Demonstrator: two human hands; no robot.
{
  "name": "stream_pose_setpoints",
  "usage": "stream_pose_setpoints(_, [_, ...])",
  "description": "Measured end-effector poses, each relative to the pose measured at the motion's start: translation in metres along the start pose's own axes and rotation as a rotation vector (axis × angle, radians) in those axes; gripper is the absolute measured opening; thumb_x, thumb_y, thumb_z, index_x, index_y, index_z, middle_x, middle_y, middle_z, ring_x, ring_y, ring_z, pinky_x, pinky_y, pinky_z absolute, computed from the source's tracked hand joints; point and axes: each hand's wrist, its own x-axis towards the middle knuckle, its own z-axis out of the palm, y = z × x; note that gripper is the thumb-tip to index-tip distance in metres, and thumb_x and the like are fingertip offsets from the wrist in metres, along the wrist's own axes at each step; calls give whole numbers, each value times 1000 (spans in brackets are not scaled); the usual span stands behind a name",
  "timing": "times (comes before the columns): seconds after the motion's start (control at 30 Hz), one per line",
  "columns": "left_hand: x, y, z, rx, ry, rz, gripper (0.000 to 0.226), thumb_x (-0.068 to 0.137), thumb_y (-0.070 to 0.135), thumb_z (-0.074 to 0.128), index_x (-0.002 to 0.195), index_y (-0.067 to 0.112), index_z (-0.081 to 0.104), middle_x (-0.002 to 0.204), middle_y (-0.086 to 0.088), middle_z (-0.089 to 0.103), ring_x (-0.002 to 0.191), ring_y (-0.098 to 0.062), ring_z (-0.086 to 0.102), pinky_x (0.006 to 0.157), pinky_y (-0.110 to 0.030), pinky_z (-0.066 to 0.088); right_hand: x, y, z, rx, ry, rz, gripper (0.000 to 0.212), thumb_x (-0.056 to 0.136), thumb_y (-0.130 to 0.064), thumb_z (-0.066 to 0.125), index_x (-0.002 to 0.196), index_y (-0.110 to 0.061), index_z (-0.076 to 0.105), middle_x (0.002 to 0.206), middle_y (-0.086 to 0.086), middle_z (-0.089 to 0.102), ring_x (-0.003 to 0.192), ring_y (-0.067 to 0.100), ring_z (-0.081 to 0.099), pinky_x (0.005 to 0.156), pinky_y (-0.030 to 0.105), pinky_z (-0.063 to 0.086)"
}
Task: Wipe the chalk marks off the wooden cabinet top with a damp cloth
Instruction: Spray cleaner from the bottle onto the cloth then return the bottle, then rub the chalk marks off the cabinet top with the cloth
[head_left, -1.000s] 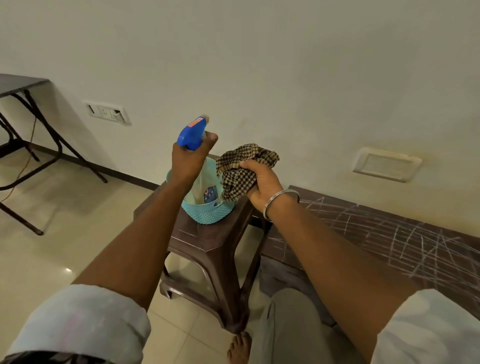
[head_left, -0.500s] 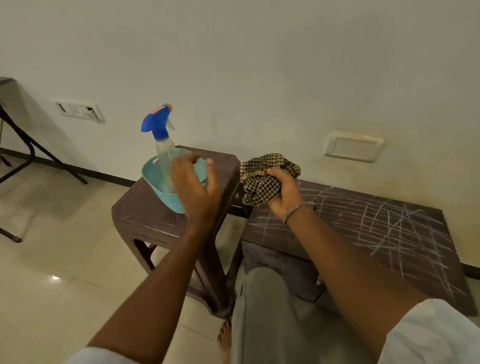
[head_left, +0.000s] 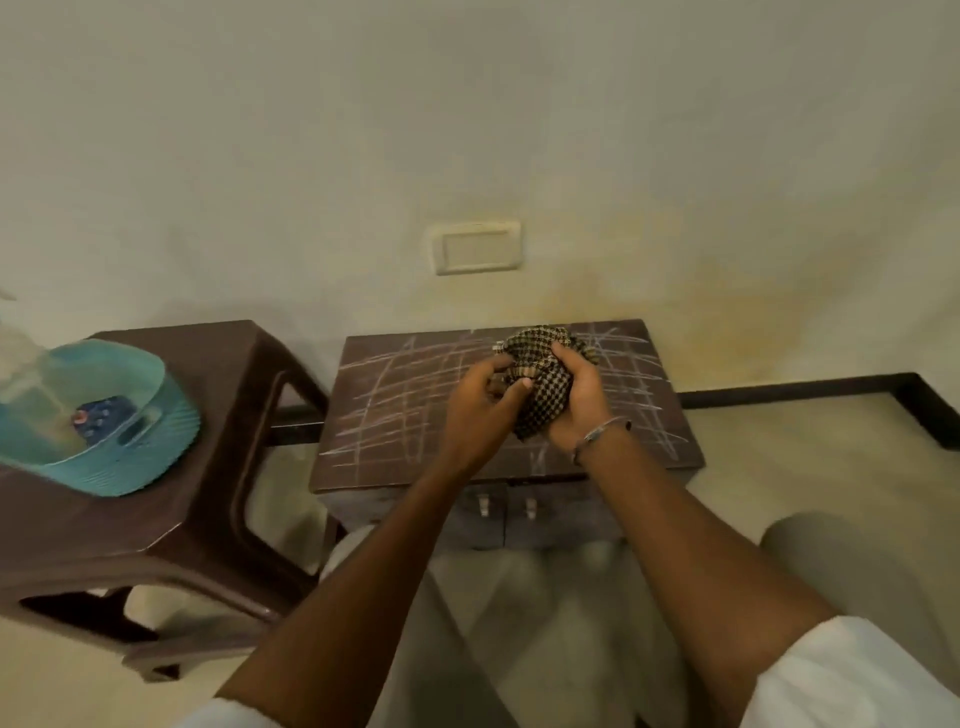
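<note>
A low dark wooden cabinet top (head_left: 395, 415) stands against the wall, crossed all over by white chalk lines. Above its middle, both hands hold a bunched black-and-tan checked cloth (head_left: 540, 374). My right hand (head_left: 576, 405), with a metal bangle at the wrist, grips the cloth from the right. From the left, my left hand (head_left: 478, 405) holds it with fingers curled into the folds. The cloth hides part of the marks behind it.
A brown plastic stool (head_left: 218, 467) stands left of the cabinet and carries a teal basket (head_left: 156, 441). A clear spray bottle (head_left: 21, 364) stands in the basket at the frame's left edge. Two small knobs (head_left: 506, 506) show on the cabinet front.
My left hand has let go of the spray bottle in the basket and moved right onto the cloth. The cloth has come over the cabinet top, and the view has swung right.
</note>
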Motion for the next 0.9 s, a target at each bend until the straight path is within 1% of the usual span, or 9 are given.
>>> stream_pose_setpoints(0.13, [4,-2,56,78,-176,101,35,96,16,61,129,4,63,126,-13,68,111,-18,63,94,-32,55,-12,-20,-74,45,-15,13,50,90,-38,56,127,-4,60,124,20,63,112,38,60,96,51,49])
stream_pose_setpoints(0.2, [5,-1,82,88,-245,117,40,93,23,58,128,4,65,125,-13,68,110,-16,62,93,-29,54,-15,-29,-107,60,-16,8,55,88,-37,58,133,-5,54,130,20,58,117,39,56,96,52,48])
stream_pose_setpoints(0.37, [7,-12,129,180,-275,176,35,97,18,59,130,4,62,128,-12,66,104,-10,55,83,-2,38,-14,-46,-153,126,55,-69,49,94,-31,50,132,-1,53,120,19,62,98,34,65,81,45,55])
stream_pose_setpoints(0.47, [11,-29,141,285,-215,200,29,98,13,58,125,5,64,122,-12,67,107,-20,60,89,-22,44,-4,-58,-168,81,160,-143,47,93,-27,49,132,0,53,123,18,61,96,31,62,87,45,52])
stream_pose_setpoints(0.57, [11,-51,146,395,-165,231,19,96,7,56,110,5,68,105,-13,70,97,-26,60,84,-31,44,7,-73,-185,-22,329,-191,40,91,-16,55,127,1,57,112,16,65,86,29,65,77,40,55])
stream_pose_setpoints(0.63, [10,-69,150,511,-170,251,17,96,9,53,103,6,67,97,-12,68,91,-28,58,81,-41,48,13,-81,-202,-252,459,-250,32,87,-7,61,119,-1,62,106,12,68,93,30,66,84,43,55])
stream_pose_setpoints(0.7, [9,-82,157,635,-228,281,22,96,17,47,106,8,65,101,-11,66,95,-29,56,86,-45,48,14,-85,-219,-669,521,-321,31,86,-5,64,117,-5,62,111,10,68,105,27,64,96,43,50])
stream_pose_setpoints(0.8, [9,-92,171,774,-279,374,32,97,26,43,114,8,63,108,-11,65,100,-31,58,94,-45,44,15,-80,-239,-1314,403,-371,44,79,-3,69,122,-7,56,119,13,57,108,27,57,93,31,44])
stream_pose_setpoints(0.9, [15,-95,181,806,-266,488,42,101,33,38,125,6,59,123,-12,63,109,-30,56,99,-44,40,19,-70,-255,-1675,231,-410,64,66,-4,67,125,-22,49,121,13,49,106,36,51,92,40,45])
